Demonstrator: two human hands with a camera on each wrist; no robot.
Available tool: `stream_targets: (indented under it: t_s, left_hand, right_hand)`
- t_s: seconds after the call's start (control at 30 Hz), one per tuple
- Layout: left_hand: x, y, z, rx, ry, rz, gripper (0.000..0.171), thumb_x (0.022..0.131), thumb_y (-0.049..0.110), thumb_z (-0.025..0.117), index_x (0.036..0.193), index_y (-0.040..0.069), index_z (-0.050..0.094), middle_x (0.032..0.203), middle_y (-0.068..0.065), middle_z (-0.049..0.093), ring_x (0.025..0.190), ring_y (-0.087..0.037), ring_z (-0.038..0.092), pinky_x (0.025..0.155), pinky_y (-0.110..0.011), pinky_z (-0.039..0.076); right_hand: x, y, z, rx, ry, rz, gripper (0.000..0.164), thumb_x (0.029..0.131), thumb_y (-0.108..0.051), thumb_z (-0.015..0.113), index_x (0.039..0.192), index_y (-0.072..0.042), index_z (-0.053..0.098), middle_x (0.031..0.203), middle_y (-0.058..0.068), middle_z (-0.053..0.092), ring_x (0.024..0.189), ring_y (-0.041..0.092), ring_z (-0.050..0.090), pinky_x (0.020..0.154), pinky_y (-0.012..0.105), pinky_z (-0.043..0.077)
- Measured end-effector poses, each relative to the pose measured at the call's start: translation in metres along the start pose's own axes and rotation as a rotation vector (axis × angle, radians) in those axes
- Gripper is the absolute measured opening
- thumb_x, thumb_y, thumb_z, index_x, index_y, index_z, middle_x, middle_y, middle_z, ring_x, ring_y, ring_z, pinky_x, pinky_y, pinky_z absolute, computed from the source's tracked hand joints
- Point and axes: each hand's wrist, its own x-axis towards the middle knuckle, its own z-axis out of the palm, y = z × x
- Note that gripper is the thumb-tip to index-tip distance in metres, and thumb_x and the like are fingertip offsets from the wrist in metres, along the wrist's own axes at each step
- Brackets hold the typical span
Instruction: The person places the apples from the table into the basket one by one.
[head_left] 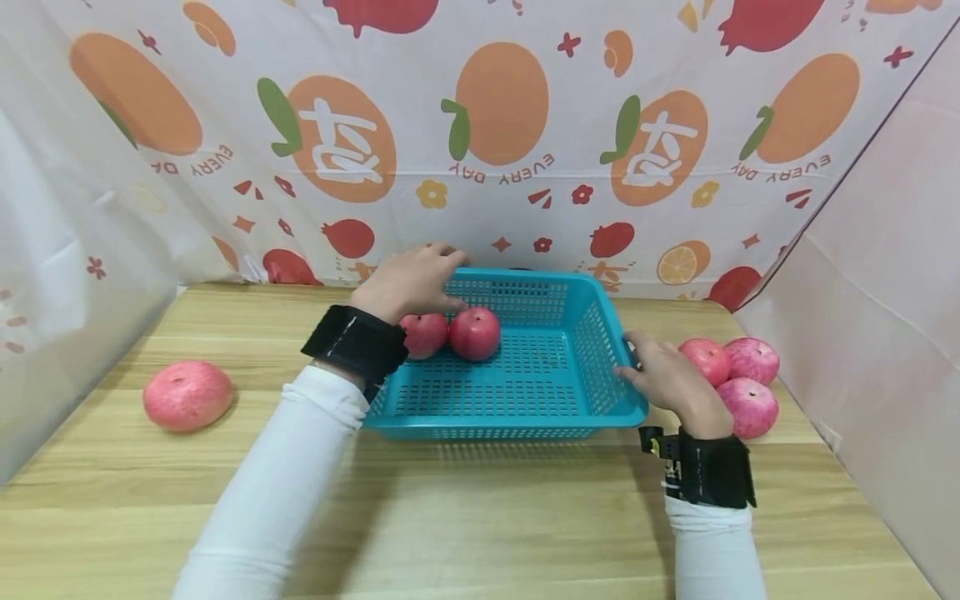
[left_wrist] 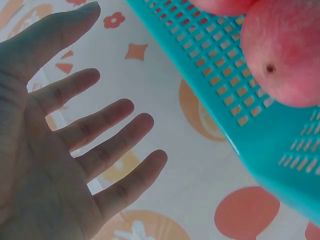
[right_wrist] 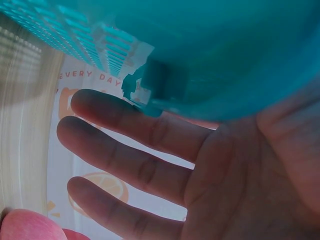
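A blue-green perforated plastic basket [head_left: 487, 423] stands on the wooden table with two red apples [head_left: 475, 334] at its left side. My left hand [head_left: 412, 283] is over the basket's back-left part, beside those apples in the head view. In the left wrist view its fingers are spread, with a gap between them and the basket wall [left_wrist: 200, 100]. My right hand [head_left: 667, 375] is at the basket's right rim, thumb and index fingertip right at the edge. In the right wrist view, several nearly straight fingers [right_wrist: 125, 157] extend below the rim, and the thumb is hidden.
A single pinkish apple [head_left: 187, 396] lies on the table [head_left: 480, 517] at the left. Three more apples [head_left: 747, 407] sit clustered beyond my right hand. Behind the table hangs a white fruit-print curtain [head_left: 420, 217]; a pale panel [head_left: 885, 333] borders the right side.
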Motion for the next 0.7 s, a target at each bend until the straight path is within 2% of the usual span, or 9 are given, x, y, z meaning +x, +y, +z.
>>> stream_targets:
  t_s: [0.17, 0.37, 0.53, 0.7]
  left_hand:
    - [-0.009, -0.009, -0.001, -0.029, 0.011, -0.018, 0.062, 0.077, 0.036, 0.069, 0.131, 0.016, 0.044, 0.133, -0.012, 0.04, 0.115, -0.029, 0.038, 0.091, -0.051, 0.042]
    - [-0.019, -0.02, -0.001, -0.005, 0.005, -0.036, 0.067, 0.078, 0.035, 0.068, 0.134, 0.012, 0.039, 0.134, -0.018, 0.039, 0.115, -0.033, 0.039, 0.091, -0.054, 0.041]
    - [-0.027, -0.025, -0.002, -0.028, 0.011, -0.046, 0.066, 0.078, 0.034, 0.067, 0.134, 0.011, 0.039, 0.135, -0.019, 0.037, 0.116, -0.033, 0.037, 0.09, -0.056, 0.041]
    - [-0.034, -0.031, -0.005, -0.001, 0.019, -0.052, 0.065, 0.078, 0.034, 0.068, 0.131, 0.009, 0.04, 0.131, -0.02, 0.039, 0.113, -0.033, 0.04, 0.086, -0.057, 0.043]
  right_hand:
    - [0.0, 0.0, 0.0, 0.006, -0.007, 0.0, 0.059, 0.087, -0.016, 0.059, 0.133, 0.006, 0.03, 0.112, 0.031, 0.053, 0.089, 0.038, 0.057, 0.065, 0.047, 0.054]
    - [0.0, 0.0, 0.001, 0.013, -0.005, -0.001, 0.058, 0.087, -0.016, 0.059, 0.132, 0.006, 0.03, 0.112, 0.032, 0.053, 0.088, 0.039, 0.057, 0.064, 0.048, 0.054]
    - [-0.001, 0.0, 0.001, 0.013, 0.0, -0.003, 0.059, 0.087, -0.015, 0.059, 0.133, 0.006, 0.03, 0.112, 0.032, 0.053, 0.089, 0.039, 0.057, 0.063, 0.047, 0.054]
    - [-0.001, 0.001, 0.0, 0.005, -0.002, -0.007, 0.059, 0.087, -0.016, 0.059, 0.132, 0.007, 0.03, 0.112, 0.032, 0.052, 0.09, 0.04, 0.056, 0.064, 0.048, 0.054]
